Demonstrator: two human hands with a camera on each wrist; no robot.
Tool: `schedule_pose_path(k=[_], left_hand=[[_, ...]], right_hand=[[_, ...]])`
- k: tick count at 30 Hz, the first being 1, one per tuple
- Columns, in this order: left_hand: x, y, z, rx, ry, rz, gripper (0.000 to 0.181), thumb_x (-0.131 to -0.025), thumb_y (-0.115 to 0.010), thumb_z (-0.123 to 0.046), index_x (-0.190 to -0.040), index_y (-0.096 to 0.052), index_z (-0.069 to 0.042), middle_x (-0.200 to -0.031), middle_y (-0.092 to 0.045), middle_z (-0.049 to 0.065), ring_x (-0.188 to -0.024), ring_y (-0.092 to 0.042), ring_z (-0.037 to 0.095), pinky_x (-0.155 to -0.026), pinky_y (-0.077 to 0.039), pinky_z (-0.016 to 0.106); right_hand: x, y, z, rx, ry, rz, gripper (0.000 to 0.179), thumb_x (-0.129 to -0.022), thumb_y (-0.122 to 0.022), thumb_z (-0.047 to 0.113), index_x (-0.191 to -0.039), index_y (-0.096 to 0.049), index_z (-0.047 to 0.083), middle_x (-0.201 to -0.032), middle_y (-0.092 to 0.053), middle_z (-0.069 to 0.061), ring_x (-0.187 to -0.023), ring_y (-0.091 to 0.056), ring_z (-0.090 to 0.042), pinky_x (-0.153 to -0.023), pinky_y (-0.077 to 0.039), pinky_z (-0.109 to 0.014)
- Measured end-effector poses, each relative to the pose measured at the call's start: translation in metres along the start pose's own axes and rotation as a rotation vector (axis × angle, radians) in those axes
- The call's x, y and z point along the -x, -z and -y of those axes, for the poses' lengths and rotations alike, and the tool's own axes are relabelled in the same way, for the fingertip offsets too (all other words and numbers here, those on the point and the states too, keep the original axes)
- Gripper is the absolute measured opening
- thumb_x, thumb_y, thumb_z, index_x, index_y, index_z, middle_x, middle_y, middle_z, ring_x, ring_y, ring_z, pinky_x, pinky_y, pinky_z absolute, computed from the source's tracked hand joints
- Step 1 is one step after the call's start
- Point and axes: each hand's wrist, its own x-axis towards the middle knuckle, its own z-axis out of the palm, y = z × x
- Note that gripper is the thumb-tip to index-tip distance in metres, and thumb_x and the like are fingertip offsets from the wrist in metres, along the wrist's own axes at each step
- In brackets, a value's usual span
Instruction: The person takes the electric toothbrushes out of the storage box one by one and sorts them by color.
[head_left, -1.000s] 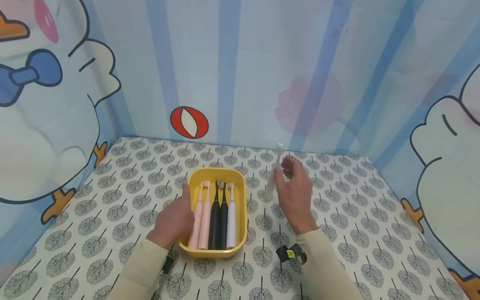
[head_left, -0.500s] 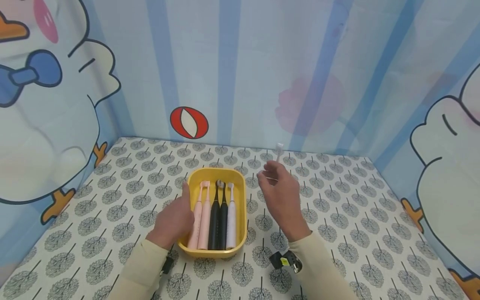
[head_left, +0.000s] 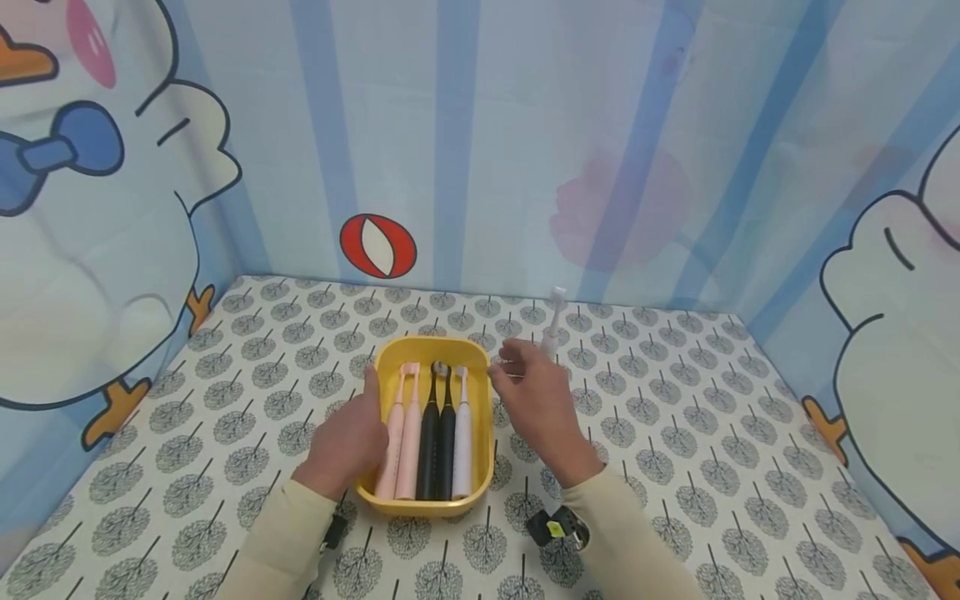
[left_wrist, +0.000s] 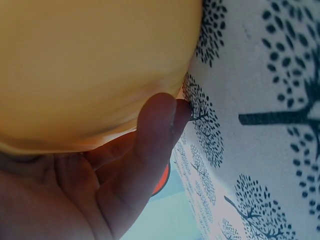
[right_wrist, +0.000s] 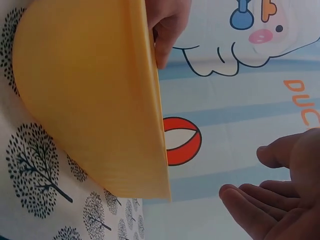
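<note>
A yellow plastic box [head_left: 480, 367] stands on the patterned cloth. Inside lie two pink electric toothbrushes [head_left: 410, 442], two black ones and a white toothbrush [head_left: 462, 442], side by side with heads away from me. My left hand [head_left: 347, 442] grips the box's left wall, thumb along the rim; in the left wrist view its fingers [left_wrist: 155, 130] lie against the outside. Just off the right rim hovers my right hand [head_left: 542, 408], thumb and fingers apart around nothing, as the right wrist view confirms. Behind it another white toothbrush [head_left: 553, 321] lies on the cloth, its handle partly hidden.
The cloth-covered table [head_left: 675, 433] has a tree print. A curtain [head_left: 495, 167] with blue stripes and cartoon ducks hangs along the back and both sides. A small device is strapped at each wrist.
My right hand has moved left and slightly toward me, from beside the loose white toothbrush to near the box's right rim. That toothbrush, the box and my left hand have stayed put.
</note>
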Motion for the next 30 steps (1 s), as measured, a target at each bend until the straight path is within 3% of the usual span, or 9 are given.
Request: schedule_pose_path(k=[10, 16, 25, 30], left_hand=[[-0.001, 0.0, 0.0, -0.009, -0.012, -0.012, 0.073, -0.097, -0.043, -0.007, -0.153, 0.003, 0.003, -0.1, -0.061, 0.017, -0.061, -0.053, 0.02, -0.051, -0.044, 0.033], [0.0, 0.0, 0.0, -0.016, -0.018, -0.017, 0.074, -0.096, -0.045, -0.007, -0.153, 0.001, 0.004, -0.107, -0.061, 0.019, -0.064, -0.053, 0.02, -0.054, -0.045, 0.034], [0.0, -0.001, 0.001, -0.005, -0.016, -0.011, 0.073, -0.097, -0.043, -0.008, -0.153, 0.003, 0.003, -0.103, -0.061, 0.018, -0.061, -0.052, 0.02, -0.051, -0.044, 0.033], [0.0, -0.001, 0.001, 0.005, -0.015, -0.009, 0.072, -0.098, -0.042, -0.008, -0.153, 0.003, 0.002, -0.101, -0.061, 0.018, -0.06, -0.052, 0.02, -0.05, -0.044, 0.033]], right_hand=[[0.0, -0.013, 0.003, 0.045, -0.02, 0.14, 0.044, -0.092, -0.067, 0.021, -0.13, -0.058, 0.001, -0.119, -0.066, -0.011, -0.1, -0.066, -0.021, -0.078, -0.055, -0.03], [0.0, -0.018, 0.004, 0.106, -0.009, 0.165, 0.043, -0.092, -0.066, 0.021, -0.129, -0.058, 0.0, -0.118, -0.066, -0.012, -0.101, -0.066, -0.023, -0.079, -0.055, -0.032], [0.0, -0.023, 0.008, 0.135, -0.019, 0.218, 0.042, -0.091, -0.065, 0.02, -0.128, -0.059, 0.0, -0.118, -0.066, -0.014, -0.095, -0.068, -0.02, -0.072, -0.056, -0.028], [0.0, -0.026, 0.011, 0.221, 0.027, 0.248, 0.038, -0.09, -0.067, 0.02, -0.122, -0.063, 0.0, -0.112, -0.068, -0.014, -0.09, -0.068, -0.022, -0.071, -0.056, -0.03]])
